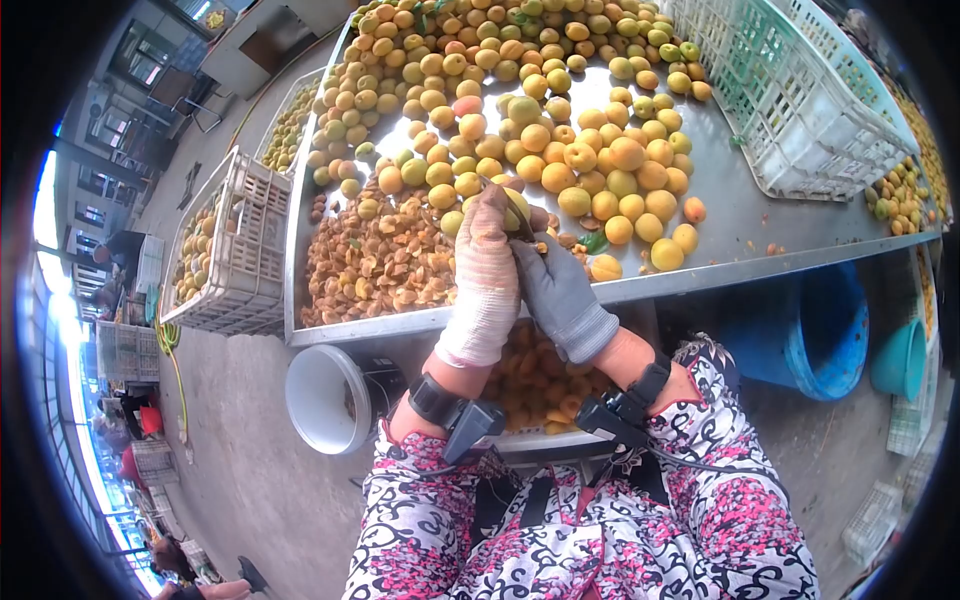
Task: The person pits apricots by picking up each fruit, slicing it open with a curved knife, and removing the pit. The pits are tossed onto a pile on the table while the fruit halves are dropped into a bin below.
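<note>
Apricot (517, 208): yellow-green and smooth-skinned, partly covered by fingers; it is held between the hands, above the near part of the metal table (745, 218).
Left hand (485, 235): in a pale knitted glove stained brown over the fingers, which are closed around the apricot from the left.
Right hand (560, 295): in a grey glove, its fingers bent and drawn together just beside the fruit; I cannot tell whether they clamp anything.
Loose apricots (627, 153): spread over the far and middle part of the table, mostly yellow to orange, some green, a few flushed red.
Brown stones (370, 260): heaped at the table's near left corner, touching the loose fruit.
Green leaf (594, 242): among the fruit, right of the hands.
Orange fruit pieces (545, 385): in a container below the table's near edge, seen between the forearms.
Crates: a white crate (815, 140) stands on the table at right; a fruit-filled crate (245, 265) stands beside it at left.
White bucket (318, 400): near left on the floor, open end showing.
Wrist straps (432, 400): black, one on each arm; any lettering is too small to read.
</note>
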Available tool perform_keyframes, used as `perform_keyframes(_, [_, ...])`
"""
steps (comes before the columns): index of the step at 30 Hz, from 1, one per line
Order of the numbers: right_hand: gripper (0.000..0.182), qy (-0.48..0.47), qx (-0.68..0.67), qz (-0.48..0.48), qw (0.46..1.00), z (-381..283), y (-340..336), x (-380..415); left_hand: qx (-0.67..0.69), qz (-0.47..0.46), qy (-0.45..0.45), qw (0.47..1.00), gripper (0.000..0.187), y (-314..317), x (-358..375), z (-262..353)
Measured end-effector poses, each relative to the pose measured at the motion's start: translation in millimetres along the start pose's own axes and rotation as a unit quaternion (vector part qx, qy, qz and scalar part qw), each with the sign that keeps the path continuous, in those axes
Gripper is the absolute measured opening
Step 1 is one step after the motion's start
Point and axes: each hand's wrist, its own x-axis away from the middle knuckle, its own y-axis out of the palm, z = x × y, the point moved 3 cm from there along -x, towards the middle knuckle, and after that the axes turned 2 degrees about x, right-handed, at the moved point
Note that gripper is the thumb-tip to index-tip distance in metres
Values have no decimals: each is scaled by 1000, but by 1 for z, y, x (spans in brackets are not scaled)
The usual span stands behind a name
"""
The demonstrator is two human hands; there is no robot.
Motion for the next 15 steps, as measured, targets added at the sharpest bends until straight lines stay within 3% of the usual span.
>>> perform_keyframes(5, [30, 12, -51, 6, 999, 1, 4, 1, 7, -4, 0, 1000, 43, -11, -6, -14])
perform_keyframes(6, [26, 36, -80, -1, 996, 0, 4, -1, -64, 25, 47, 997, 42, -28, -14, -24])
perform_keyframes(7, [22, -129, 113, -21, 985, 15, 6, -3, -124, 43, 99, 986, 41, -31, -24, -26])
perform_keyframes(8, [24, -239, 242, -8, 940, 26, 9, -5, -73, 39, 67, 994, 38, -31, -26, -24])
perform_keyframes(9, [25, -118, 174, -38, 977, 21, 6, -7, -19, 26, 30, 999, 36, -32, -25, -25])
perform_keyframes(11, [32, -168, 185, -22, 968, 35, 3, -19, -56, 12, 39, 998, 34, -12, -11, -4])
perform_keyframes(12, [35, -44, 190, -48, 980, 2, -11, -14, -79, -8, 59, 995, 33, -4, -6, 5])
perform_keyframes(15, [39, -27, 312, -65, 948, -21, -25, -12, -111, -38, 78, 990, 32, -5, -3, 14])
